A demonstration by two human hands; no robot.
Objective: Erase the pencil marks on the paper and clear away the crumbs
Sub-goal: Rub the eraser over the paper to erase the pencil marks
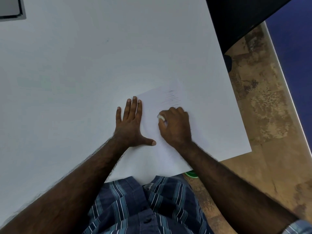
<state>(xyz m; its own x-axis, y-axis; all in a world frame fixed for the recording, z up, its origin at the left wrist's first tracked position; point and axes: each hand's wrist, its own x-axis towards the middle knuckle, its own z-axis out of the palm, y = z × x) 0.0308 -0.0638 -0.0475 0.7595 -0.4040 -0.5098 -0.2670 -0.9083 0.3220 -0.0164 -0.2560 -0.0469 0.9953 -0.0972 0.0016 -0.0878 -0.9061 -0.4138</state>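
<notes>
My left hand (130,123) lies flat with fingers spread, pinning the paper (166,130) to the white surface (76,73) at centre frame, while my right hand (174,125) pinches a white eraser (161,117); faint pencil marks (172,98) remain beyond my knuckles, so erasing looks unfinished and any crumbs are too small to tell. The sheet's long axis runs from lower centre toward upper right

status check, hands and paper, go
Left hand flat, pinning paper. Right hand grips eraser on sheet. Pencil marks remain ahead. Nothing blocking.
</notes>
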